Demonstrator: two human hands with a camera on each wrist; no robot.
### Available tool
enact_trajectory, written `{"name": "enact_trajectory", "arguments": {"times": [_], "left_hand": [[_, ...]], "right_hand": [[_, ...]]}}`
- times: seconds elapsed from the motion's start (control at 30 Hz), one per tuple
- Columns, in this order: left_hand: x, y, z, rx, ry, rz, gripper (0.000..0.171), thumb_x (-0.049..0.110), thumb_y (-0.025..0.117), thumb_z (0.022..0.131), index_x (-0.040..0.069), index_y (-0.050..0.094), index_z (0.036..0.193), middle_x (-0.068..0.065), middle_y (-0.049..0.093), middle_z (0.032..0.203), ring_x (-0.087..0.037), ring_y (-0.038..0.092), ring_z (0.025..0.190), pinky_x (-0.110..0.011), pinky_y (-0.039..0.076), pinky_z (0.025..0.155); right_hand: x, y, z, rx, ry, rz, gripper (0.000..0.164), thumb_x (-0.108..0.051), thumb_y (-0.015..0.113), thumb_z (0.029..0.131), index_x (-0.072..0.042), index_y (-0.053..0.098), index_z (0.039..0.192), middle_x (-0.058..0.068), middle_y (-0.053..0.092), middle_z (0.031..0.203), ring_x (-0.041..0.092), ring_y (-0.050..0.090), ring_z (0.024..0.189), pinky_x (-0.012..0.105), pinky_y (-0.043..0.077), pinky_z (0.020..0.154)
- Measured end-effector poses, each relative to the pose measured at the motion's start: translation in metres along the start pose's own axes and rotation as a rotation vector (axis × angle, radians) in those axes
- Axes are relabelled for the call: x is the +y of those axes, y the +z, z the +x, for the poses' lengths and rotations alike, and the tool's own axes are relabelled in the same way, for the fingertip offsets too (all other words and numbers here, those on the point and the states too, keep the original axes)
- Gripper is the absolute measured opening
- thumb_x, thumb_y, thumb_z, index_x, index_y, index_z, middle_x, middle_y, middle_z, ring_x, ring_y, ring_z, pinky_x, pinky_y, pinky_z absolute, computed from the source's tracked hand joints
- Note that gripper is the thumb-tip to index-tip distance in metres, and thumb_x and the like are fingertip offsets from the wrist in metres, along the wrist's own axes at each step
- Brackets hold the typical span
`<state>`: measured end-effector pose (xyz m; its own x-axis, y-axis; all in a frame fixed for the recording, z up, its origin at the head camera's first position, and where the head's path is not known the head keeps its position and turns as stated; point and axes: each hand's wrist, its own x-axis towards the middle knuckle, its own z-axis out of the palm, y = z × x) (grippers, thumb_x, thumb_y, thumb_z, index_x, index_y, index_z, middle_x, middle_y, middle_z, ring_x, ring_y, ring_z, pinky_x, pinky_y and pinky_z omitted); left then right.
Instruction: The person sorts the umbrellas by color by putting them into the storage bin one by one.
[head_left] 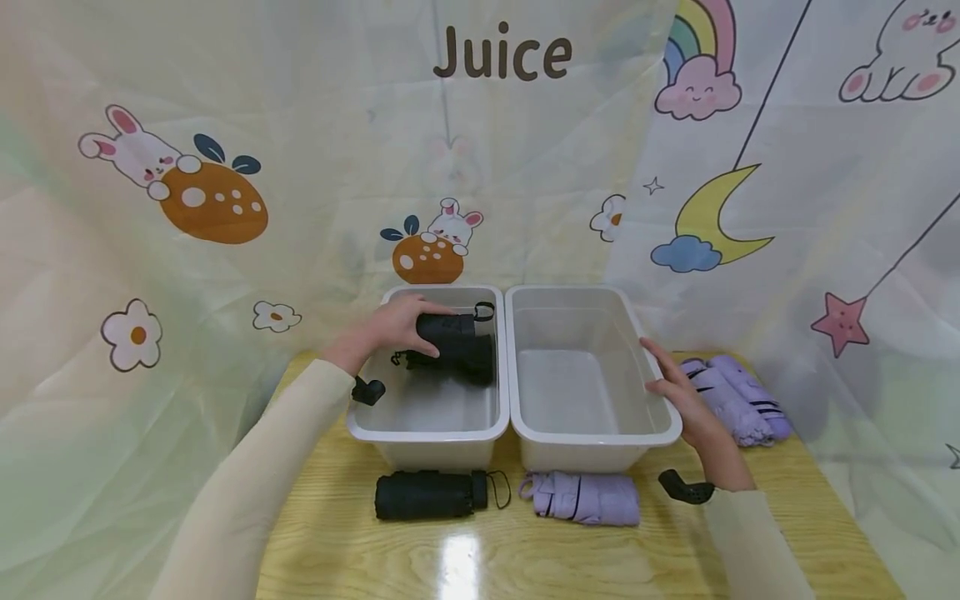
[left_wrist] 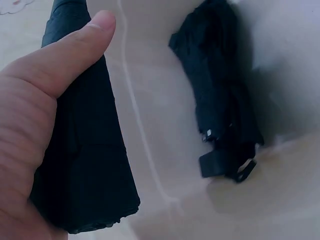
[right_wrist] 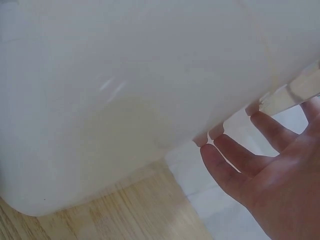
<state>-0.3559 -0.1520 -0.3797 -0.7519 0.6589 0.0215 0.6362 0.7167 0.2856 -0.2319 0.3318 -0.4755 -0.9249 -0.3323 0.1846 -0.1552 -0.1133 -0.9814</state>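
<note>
My left hand (head_left: 405, 323) grips a black folded umbrella (left_wrist: 85, 145), thumb laid along its side, inside the left white bin (head_left: 427, 436). Another black folded umbrella (left_wrist: 215, 80) lies beside it in that bin, partly covered in the head view. At the right white bin (head_left: 600, 439), my right hand (head_left: 686, 400) holds the right side, thumb over the rim and fingertips (right_wrist: 212, 152) against the outer wall. In front of the bins lie a black folded umbrella (head_left: 431, 495) and a lilac folded umbrella (head_left: 587, 498).
More lilac folded umbrellas (head_left: 727, 400) lie on the wooden table (head_left: 360, 550) to the right of the right bin, near the table's edge. A printed curtain (head_left: 337, 167) hangs behind the bins. The two bins stand side by side, rims close together.
</note>
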Motion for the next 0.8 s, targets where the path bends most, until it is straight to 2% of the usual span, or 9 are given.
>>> {"name": "enact_trajectory", "arguments": {"times": [0.23, 0.4, 0.53, 0.8], "left_hand": [[-0.005, 0.020, 0.016, -0.019, -0.035, -0.031, 0.074, 0.041, 0.088, 0.070, 0.030, 0.058, 0.137, -0.008, 0.056, 0.125, -0.024, 0.050, 0.106, -0.041, 0.043, 0.091], [-0.009, 0.034, 0.021, -0.034, -0.064, -0.011, 0.071, 0.036, 0.089, 0.070, 0.032, 0.060, 0.134, -0.003, 0.058, 0.126, -0.023, 0.051, 0.109, -0.042, 0.043, 0.092], [-0.008, 0.045, 0.026, -0.058, -0.072, -0.030, 0.071, 0.033, 0.089, 0.070, 0.030, 0.060, 0.134, -0.002, 0.059, 0.127, -0.022, 0.051, 0.110, -0.041, 0.042, 0.094], [-0.006, 0.064, 0.035, -0.113, -0.132, -0.043, 0.069, 0.026, 0.089, 0.070, 0.033, 0.060, 0.134, 0.000, 0.058, 0.129, -0.020, 0.051, 0.112, -0.040, 0.042, 0.094]], "right_hand": [[-0.001, 0.001, 0.000, 0.010, 0.001, 0.005, 0.067, 0.001, 0.041, 0.101, -0.018, 0.012, 0.158, 0.010, 0.010, 0.155, 0.022, 0.040, 0.121, 0.032, 0.050, 0.083], [0.000, 0.001, 0.000, 0.003, -0.001, 0.010, 0.067, 0.001, 0.041, 0.101, -0.017, 0.011, 0.158, 0.013, 0.007, 0.156, 0.021, 0.039, 0.122, 0.032, 0.050, 0.084], [0.000, 0.001, 0.000, 0.005, 0.000, 0.014, 0.067, 0.001, 0.041, 0.101, -0.017, 0.011, 0.158, 0.013, 0.008, 0.156, 0.020, 0.040, 0.122, 0.032, 0.050, 0.084], [0.002, 0.000, -0.001, 0.002, 0.004, -0.007, 0.066, 0.000, 0.039, 0.101, -0.017, 0.009, 0.158, 0.013, 0.007, 0.156, 0.021, 0.040, 0.123, 0.033, 0.050, 0.084]]}}
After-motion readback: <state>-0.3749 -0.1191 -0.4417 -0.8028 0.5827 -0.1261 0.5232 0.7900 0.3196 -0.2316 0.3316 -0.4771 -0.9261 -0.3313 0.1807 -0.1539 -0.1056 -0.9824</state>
